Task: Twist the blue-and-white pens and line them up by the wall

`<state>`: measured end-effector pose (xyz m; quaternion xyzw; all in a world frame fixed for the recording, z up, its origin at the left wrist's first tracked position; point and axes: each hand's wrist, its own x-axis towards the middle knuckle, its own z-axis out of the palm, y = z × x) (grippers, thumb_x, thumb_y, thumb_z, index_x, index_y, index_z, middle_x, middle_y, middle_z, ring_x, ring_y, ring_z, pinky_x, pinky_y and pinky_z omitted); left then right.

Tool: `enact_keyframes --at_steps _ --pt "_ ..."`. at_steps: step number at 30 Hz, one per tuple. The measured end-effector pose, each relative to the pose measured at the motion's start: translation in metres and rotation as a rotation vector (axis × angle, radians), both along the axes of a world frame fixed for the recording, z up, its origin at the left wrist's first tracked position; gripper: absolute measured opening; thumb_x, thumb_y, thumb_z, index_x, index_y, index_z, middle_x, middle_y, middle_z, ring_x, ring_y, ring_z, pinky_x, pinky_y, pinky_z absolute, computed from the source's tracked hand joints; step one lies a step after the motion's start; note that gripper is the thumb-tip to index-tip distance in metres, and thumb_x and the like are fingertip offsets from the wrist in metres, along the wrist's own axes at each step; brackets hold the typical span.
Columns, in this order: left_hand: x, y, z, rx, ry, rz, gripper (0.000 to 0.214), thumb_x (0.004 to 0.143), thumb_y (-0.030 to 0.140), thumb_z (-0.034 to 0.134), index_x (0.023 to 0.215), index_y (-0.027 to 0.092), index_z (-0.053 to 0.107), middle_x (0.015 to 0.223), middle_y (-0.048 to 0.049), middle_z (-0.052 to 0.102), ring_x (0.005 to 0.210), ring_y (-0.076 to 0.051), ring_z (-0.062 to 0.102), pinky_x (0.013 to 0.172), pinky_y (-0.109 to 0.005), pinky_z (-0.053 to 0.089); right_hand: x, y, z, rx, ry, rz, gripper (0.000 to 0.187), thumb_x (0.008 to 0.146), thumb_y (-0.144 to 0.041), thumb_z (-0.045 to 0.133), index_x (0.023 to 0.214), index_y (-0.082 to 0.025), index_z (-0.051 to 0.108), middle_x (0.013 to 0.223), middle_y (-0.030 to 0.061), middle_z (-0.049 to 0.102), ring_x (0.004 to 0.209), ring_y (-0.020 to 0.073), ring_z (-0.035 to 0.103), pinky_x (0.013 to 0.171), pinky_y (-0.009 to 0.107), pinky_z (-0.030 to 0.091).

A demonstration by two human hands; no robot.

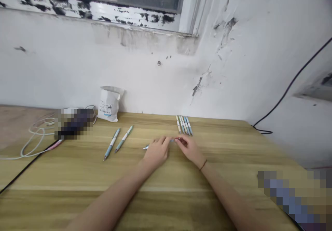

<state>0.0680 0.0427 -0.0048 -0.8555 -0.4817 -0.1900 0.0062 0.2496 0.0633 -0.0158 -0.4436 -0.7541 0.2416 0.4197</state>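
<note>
My left hand (157, 151) is closed over a pen, most of it hidden under the fingers. The pen's metal tip (145, 147) sticks out on the left, and a bit of its bluish barrel shows on the right. My right hand (191, 150) pinches at that right end; what exactly lies between its fingertips is too small to make out. Left of my hands, a thick blue-and-white pen (112, 144) and a green-and-white pen (124, 139) lie slanted on the wooden table (166, 179). Beyond my right hand, several pens (184, 125) lie side by side in a row.
A white packet (109, 103) with a printed label stands by the wall (145, 71). At left, a white cable (23, 148) coils around a pixelated dark object (75, 123). Another pixelated item (290, 200) is at the right edge. A black cable (293, 82) hangs at the right.
</note>
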Motion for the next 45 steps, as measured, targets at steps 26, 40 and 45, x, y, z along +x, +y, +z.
enact_keyframes --at_steps 26,40,45 --pt "-0.032 0.033 -0.005 0.018 -0.221 -0.054 0.027 0.093 0.031 0.037 0.113 0.026 0.055 0.101 -0.0016 0.059 0.092 -0.014 0.057 0.084 -0.026 0.046 0.001 0.002 -0.005 0.004 0.05 -0.129 0.019 0.084 -0.037 0.048 0.09 -0.02 0.054 0.071 0.0026 0.057 0.061 0.0162 0.053 0.056 0.028 0.044" --pt "-0.027 0.023 -0.002 0.037 -0.074 -0.118 0.03 0.094 0.033 0.034 0.117 0.027 0.052 0.103 -0.0017 0.058 0.095 -0.015 0.056 0.083 -0.027 0.045 -0.003 -0.005 -0.003 0.046 -0.095 -0.078 0.023 0.086 -0.037 0.047 0.094 -0.02 0.059 0.078 0.005 0.063 0.067 0.019 0.057 0.061 0.032 0.047" --pt "-0.028 0.022 -0.001 0.024 -0.087 -0.142 0.03 0.094 0.033 0.034 0.118 0.027 0.052 0.106 -0.0021 0.058 0.096 -0.015 0.056 0.082 -0.026 0.046 -0.003 -0.005 -0.002 0.056 -0.113 -0.049 0.022 0.086 -0.036 0.046 0.092 -0.02 0.059 0.079 0.0048 0.064 0.067 0.019 0.057 0.062 0.033 0.047"
